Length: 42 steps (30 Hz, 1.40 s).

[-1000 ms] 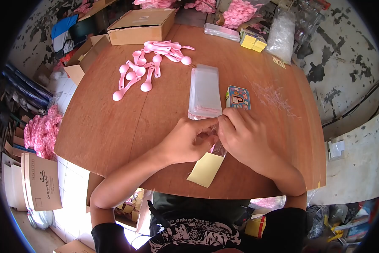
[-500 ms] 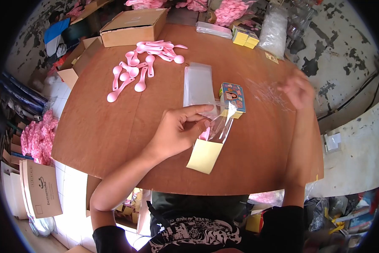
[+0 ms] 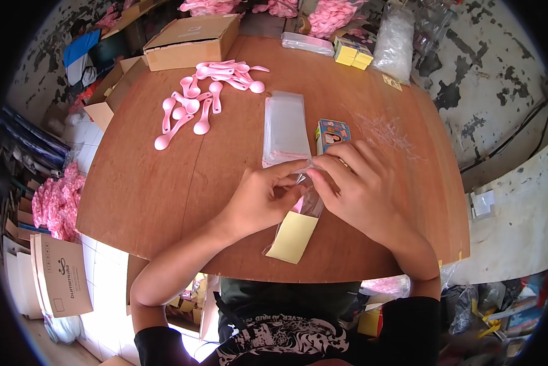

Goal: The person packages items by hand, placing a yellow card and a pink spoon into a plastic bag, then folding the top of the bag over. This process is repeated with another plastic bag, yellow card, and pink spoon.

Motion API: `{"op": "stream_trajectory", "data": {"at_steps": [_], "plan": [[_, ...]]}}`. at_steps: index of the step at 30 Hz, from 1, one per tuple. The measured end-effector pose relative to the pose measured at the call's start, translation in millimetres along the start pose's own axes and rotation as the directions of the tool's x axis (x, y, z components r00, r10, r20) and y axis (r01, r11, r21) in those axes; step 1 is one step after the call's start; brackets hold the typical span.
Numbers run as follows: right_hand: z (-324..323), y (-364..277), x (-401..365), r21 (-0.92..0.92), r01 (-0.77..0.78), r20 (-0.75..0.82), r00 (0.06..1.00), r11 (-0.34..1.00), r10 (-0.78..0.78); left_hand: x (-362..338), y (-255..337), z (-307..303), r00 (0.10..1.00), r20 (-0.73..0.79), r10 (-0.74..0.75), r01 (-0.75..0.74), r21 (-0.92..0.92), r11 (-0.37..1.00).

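Observation:
A clear plastic bag (image 3: pixel 313 203) hangs between my hands, with a yellow card (image 3: pixel 293 236) and part of a pink spoon inside. Fingers and thumb of my left hand (image 3: pixel 263 196) pinch the bag's left side near its top. My right hand (image 3: pixel 359 182) has its thumb and fingers closed on the bag's upper edge, close to my left fingertips. Just beyond them lie a stack of flat clear bags (image 3: pixel 285 125) and a small pile of printed cards (image 3: pixel 333 133), partly behind my right hand.
Pink spoons (image 3: pixel 204 119) are spread at the left of the brown table (image 3: pixel 139 201). A cardboard box (image 3: pixel 191 43), yellow card stacks (image 3: pixel 352 53) and a plastic roll (image 3: pixel 394 46) stand along the far edge. Thin clear strips (image 3: pixel 391 135) lie at the right.
My right hand has come in from the far right and closed on the bag's top edge. The bag and yellow card have shifted slightly toward me.

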State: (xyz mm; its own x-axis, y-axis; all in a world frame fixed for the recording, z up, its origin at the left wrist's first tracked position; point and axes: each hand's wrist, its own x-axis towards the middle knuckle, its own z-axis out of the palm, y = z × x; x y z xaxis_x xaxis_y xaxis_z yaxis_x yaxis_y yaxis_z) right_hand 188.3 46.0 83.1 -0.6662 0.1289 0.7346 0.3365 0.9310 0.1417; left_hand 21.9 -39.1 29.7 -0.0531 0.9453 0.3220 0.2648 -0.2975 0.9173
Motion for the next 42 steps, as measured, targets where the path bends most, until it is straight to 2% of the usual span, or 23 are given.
{"op": "stream_trajectory", "data": {"at_steps": [6,10,11,12,14,16,17,18,19,20,21,22,23,24,26,28,30,32,33,35,37,38,42], "plan": [[11.0,-2.0,-3.9,-0.083,0.06,0.038,0.998,0.995,-0.057,-0.4,3.6,-1.1,0.997,0.038,0.067,-0.071,0.099,0.993],[14.3,0.6,-6.6,-0.022,0.021,0.049,0.999,1.0,-0.02,-1.4,0.4,-0.2,0.997,0.072,0.029,-0.034,0.075,0.997],[10.9,3.6,-5.6,0.195,-0.12,0.069,0.992,0.973,0.108,-1.8,-2.9,0.7,0.996,0.052,0.077,-0.081,0.065,0.995],[6.2,7.3,-3.7,0.401,-0.253,0.117,0.967,0.881,0.224,-1.8,-4.4,0.6,0.992,0.03,0.125,-0.126,0.058,0.99],[-22.2,15.9,11.1,0.448,-0.428,0.232,0.903,0.785,0.36,-1.1,-2.7,-1.5,0.997,0.022,0.07,-0.07,0.006,0.998],[-39.4,40.9,13.4,0.67,-0.637,0.356,0.726,0.38,0.588,-2.3,2.7,-5.2,0.999,0.022,-0.049,0.05,-0.092,0.995],[-49.3,71.1,11.3,0.74,-0.594,0.402,0.766,0.315,0.501,-1.1,-1.2,-4.7,0.998,0.013,-0.056,0.057,-0.088,0.994],[-58.2,107.8,9.6,0.8,-0.551,0.433,0.805,0.239,0.405,1.8,-7.6,-3.4,0.999,-0.041,0.004,-0.009,-0.129,0.992],[-53.6,138.7,2.6,0.918,-0.395,0.392,0.88,-0.045,0.268,3.0,-11.2,-3.2,0.993,-0.097,0.06,-0.076,-0.164,0.984],[-40.0,171.1,-14.0,0.908,-0.231,0.3,0.941,-0.351,0.156,2.0,-7.3,-4.9,0.997,-0.066,-0.03,0.018,-0.183,0.983],[-14.4,216.2,-55.9,0.922,-0.364,0.317,0.904,0.129,0.286,1.9,-4.9,-7.2,0.996,-0.076,-0.042,0.028,-0.181,0.983],[11.1,261.0,-97.4,0.438,-0.524,0.328,0.85,0.73,0.413,2.6,-3.4,-9.1,0.997,-0.068,-0.044,0.033,-0.145,0.989],[36.5,305.3,-138.4,-0.048,-0.547,0.333,0.78,0.836,0.53,2.9,-2.7,-10.2,0.997,-0.057,-0.044,0.037,-0.111,0.993],[37.1,282.8,-131.6,-0.045,-0.545,0.338,0.78,0.837,0.527,3.4,-2.7,-11.3,0.997,-0.062,-0.038,0.033,-0.077,0.996],[29.9,193.3,-93.2,-0.024,-0.677,-0.057,0.735,0.735,0.675,5.4,-8.8,-11.3,0.996,-0.078,-0.033,0.025,-0.104,0.994],[28.3,144.0,-75.7,0.311,-0.618,-0.055,0.747,0.722,0.663,6.2,-13.7,-8.0,0.996,-0.075,-0.042,0.031,-0.132,0.991],[22.2,98.3,-59.4,0.487,-0.533,0.187,0.838,0.692,0.513,9.1,-16.5,-8.7,0.993,-0.06,-0.1,0.084,-0.233,0.969],[18.8,57.5,-52.1,0.63,-0.73,0.589,0.671,0.264,0.451,9.8,-18.6,-9.8,0.993,-0.054,-0.104,0.088,-0.245,0.966],[20.4,42.7,-47.9,0.644,-0.753,0.676,0.644,0.137,0.36,9.8,-20.1,-10.0,0.992,-0.065,-0.106,0.085,-0.257,0.963],[25.6,23.5,-45.8,0.601,-0.79,0.72,0.602,0.122,0.344,10.3,-23.7,-8.8,0.991,-0.063,-0.115,0.092,-0.289,0.953],[29.8,13.5,-43.0,0.625,-0.779,0.725,0.555,-0.049,0.408,12.1,-21.0,-9.2,0.991,-0.101,-0.091,0.057,-0.296,0.953],[30.6,13.9,-44.6,0.624,-0.78,0.723,0.552,-0.049,0.416,12.2,-18.4,-8.3,0.985,-0.09,-0.148,0.105,-0.365,0.925],[33.4,15.6,-49.5,0.697,-0.717,0.634,0.621,0.009,0.46,15.1,-22.1,-14.3,0.977,0.032,-0.211,0.209,-0.36,0.909]]}}
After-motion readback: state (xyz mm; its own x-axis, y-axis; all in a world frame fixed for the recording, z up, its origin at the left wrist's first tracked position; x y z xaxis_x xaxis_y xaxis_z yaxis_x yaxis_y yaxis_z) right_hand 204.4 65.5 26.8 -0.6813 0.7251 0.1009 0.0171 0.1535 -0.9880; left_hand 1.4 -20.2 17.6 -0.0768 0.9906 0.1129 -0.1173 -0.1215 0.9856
